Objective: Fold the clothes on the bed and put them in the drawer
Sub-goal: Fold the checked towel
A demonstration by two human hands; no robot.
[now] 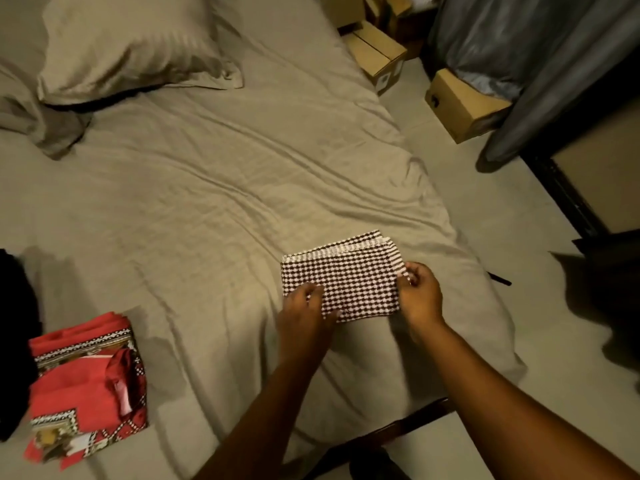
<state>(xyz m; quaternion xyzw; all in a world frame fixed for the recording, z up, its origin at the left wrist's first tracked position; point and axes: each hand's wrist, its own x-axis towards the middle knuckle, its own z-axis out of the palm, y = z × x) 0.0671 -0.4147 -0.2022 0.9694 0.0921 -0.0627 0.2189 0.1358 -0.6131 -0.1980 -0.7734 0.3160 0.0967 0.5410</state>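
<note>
Left hand (304, 304) presses flat, pinning checked cloth (346, 271) to bed (207, 202); right hand (419, 294) pinches its edge in a tight grip, probably squaring layers.

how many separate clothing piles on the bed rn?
3. Checkered cloth mid-right, left hand on it, right hand pinching its edge; red patterned pile near left; dark garment at the left edge, cut off. The red pile may hide several pieces.

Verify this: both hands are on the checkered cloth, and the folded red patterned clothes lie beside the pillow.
Wrong spot. In the head view the red patterned clothes lie at the bed's near left edge, far from the pillow. Left hand and right hand are on the checkered cloth.
</note>
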